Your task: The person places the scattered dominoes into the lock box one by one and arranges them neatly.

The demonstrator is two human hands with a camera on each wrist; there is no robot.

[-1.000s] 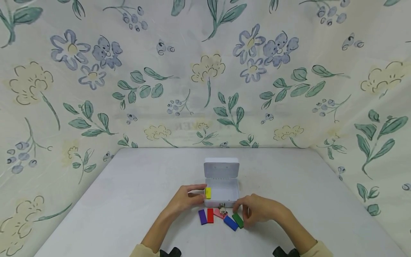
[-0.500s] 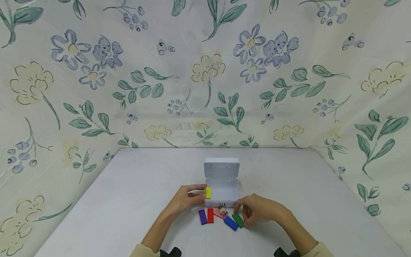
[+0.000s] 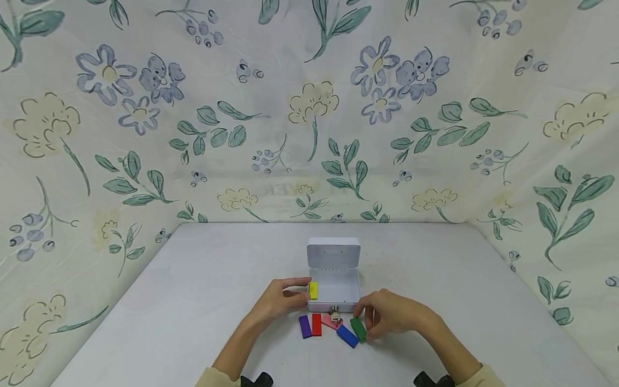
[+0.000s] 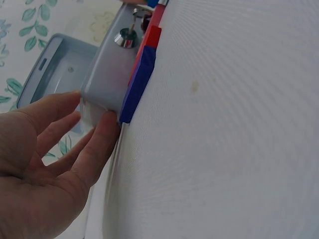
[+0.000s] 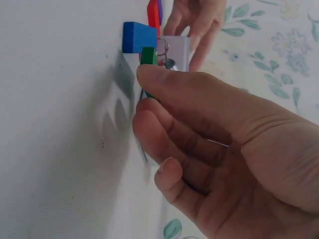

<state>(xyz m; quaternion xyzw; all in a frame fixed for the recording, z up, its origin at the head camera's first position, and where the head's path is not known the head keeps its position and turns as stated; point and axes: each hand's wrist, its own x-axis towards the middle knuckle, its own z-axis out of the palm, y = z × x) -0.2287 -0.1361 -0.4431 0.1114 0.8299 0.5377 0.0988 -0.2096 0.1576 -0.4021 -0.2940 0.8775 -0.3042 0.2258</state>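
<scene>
The left hand [image 3: 276, 296], fingers extended, touches the box [image 3: 317, 307], apparently steadying it; the right hand [image 3: 395, 313] pinches the green block [image 3: 358, 329]

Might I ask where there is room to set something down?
The table is bare left of the left hand, right of the right hand, and behind the open box. It is crowded in front of the box: purple block, red block, pink block, blue block and green block.
</scene>
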